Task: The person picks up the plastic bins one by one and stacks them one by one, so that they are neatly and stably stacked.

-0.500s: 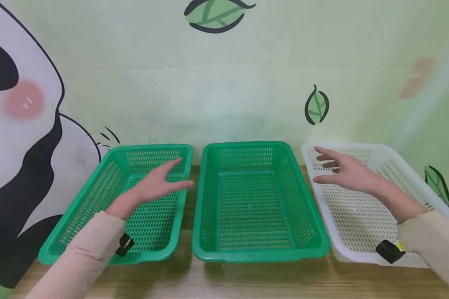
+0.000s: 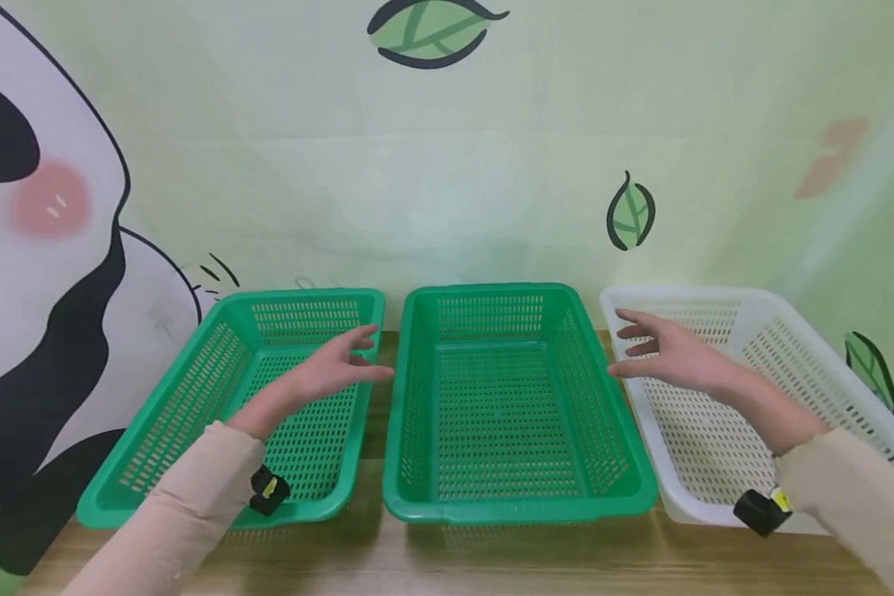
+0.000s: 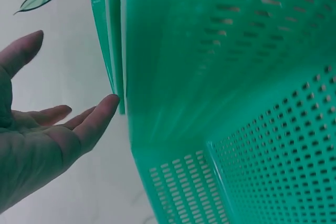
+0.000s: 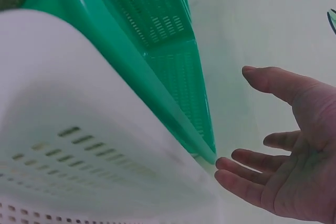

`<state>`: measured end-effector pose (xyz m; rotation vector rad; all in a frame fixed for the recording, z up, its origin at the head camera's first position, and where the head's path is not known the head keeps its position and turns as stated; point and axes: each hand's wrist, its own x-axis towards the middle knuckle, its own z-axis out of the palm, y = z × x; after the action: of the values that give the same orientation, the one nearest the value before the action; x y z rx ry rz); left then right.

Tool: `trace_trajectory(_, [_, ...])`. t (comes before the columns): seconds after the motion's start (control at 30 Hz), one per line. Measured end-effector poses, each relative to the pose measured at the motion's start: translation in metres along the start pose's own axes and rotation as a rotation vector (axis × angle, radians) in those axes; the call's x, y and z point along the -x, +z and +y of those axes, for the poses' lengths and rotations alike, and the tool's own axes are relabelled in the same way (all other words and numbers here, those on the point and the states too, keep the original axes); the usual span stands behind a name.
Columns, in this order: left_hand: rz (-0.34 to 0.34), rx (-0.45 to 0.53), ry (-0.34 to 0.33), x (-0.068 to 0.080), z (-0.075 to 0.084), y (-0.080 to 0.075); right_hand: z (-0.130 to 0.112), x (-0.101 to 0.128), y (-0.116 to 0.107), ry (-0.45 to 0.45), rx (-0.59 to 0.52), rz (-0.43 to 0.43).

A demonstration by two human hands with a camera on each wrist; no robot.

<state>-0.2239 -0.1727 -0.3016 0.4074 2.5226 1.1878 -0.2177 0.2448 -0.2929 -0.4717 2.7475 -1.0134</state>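
Three plastic baskets stand side by side: a green left basket (image 2: 194, 397), a green middle basket (image 2: 517, 510) and a white basket (image 2: 827, 348) on the right. Over the right part of the left basket hovers my left hand (image 2: 324, 370), thumb and fingers spread apart, holding nothing. My right hand (image 2: 678, 356) hovers over the left side of the white basket, thumb apart from relaxed fingers, also holding nothing. In the left wrist view the left hand (image 3: 58, 129) appears beside the green basket wall. The right wrist view shows the right hand (image 4: 294, 156) beyond the white rim.
The baskets stand on a wooden table (image 2: 387, 563). Behind them hangs a light green cloth (image 2: 492, 190) printed with leaves and a panda. A small black device (image 2: 270, 490) sits under the left wrist, and another black device (image 2: 761, 511) under the right.
My left hand has moved slightly right. My right hand has shifted slightly left and down. The baskets have not moved.
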Motion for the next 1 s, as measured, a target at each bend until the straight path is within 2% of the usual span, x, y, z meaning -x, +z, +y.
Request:
trace_trajectory(0.3, [0.03,0.037,-0.064,-0.001,0.006,0.011,0.001,-0.001,0.016,0.021,-0.055,-0.017])
trace_trajectory(0.57, [0.028,0.069,-0.165,-0.004,0.014,0.023,0.0,-0.004,0.029,0.039,-0.114,-0.021])
trace_trajectory(0.77, [-0.001,0.087,-0.198,-0.007,0.018,0.029,0.003,-0.006,0.037,0.034,-0.145,-0.014])
trace_trajectory(0.9, [-0.057,0.091,-0.205,-0.008,0.016,0.029,0.004,-0.006,0.04,0.028,-0.161,-0.013])
trace_trajectory(1.0, [-0.085,0.084,-0.209,-0.007,0.017,0.031,0.004,-0.008,0.042,0.057,-0.151,-0.011])
